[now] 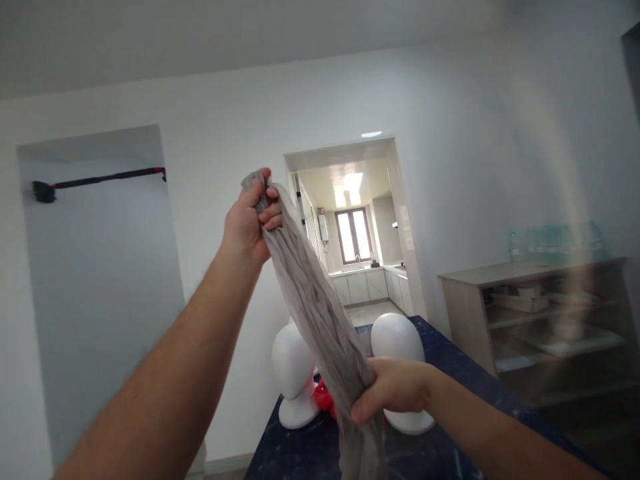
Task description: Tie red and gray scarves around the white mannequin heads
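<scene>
A long grey cloth (313, 300), bunched into a rope, stretches diagonally between my two hands. My left hand (250, 220) is raised high and closed around its top end. Lower down, my right hand (393, 387) is wrapped around the cloth above the table, and the loose end hangs below it. Behind the cloth two white mannequin heads (293, 373) (400, 343) stand on a dark blue table (450, 353). Something red (324, 397) lies between them, partly hidden by the cloth.
A wooden shelf unit (540, 320) with boxes and bottles stands at the right wall. A doorway (357, 233) behind the table opens onto a kitchen. A black and red pole (100, 180) spans a recess at the left.
</scene>
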Tool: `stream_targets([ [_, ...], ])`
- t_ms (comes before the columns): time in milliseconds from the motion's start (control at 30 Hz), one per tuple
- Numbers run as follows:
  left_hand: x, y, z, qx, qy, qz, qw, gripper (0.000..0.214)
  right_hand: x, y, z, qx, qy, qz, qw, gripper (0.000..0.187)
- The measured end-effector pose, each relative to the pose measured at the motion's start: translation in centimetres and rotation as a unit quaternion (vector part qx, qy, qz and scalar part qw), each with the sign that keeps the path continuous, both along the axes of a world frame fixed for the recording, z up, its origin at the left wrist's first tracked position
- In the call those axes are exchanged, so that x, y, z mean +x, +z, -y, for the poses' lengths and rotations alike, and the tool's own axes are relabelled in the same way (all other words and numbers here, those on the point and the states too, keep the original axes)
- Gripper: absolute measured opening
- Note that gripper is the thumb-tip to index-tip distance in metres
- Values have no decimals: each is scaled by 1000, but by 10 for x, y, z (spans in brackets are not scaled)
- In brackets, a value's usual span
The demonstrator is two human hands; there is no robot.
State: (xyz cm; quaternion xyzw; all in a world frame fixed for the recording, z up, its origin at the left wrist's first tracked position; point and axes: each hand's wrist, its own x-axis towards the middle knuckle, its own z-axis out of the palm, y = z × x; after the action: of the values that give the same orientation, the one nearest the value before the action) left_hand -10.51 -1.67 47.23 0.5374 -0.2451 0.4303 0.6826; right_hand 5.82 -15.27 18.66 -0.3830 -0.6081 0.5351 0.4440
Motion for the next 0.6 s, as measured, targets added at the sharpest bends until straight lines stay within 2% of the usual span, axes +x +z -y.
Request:
stream_targets([
  [133, -8, -5, -36, -40, -30, -2, 999, 35, 23, -7, 46, 58, 18, -127, 990, 27],
  [233, -6, -19, -59, -86, -55, -6, 995, 37, 50, -4, 84, 46, -53, -139, 988, 11],
  [333, 1, -40, -70, -135, -67, -42, 988, 40, 77, -2, 121, 9, -111, -72, 991, 21],
  [400, 7, -57, -71, -153, -46, -107, 981, 37, 93, -6, 143, -29, -146, -11, 989, 22],
  [500, 18, -88, -64, -150, 4, -201, 968, 27, 119, -23, 167, -82, -208, 96, 970, 23],
  [600, 34, -126, -54, -139, -5, -247, 959, 25, 149, -46, 182, -112, -256, 171, 945, 23],
])
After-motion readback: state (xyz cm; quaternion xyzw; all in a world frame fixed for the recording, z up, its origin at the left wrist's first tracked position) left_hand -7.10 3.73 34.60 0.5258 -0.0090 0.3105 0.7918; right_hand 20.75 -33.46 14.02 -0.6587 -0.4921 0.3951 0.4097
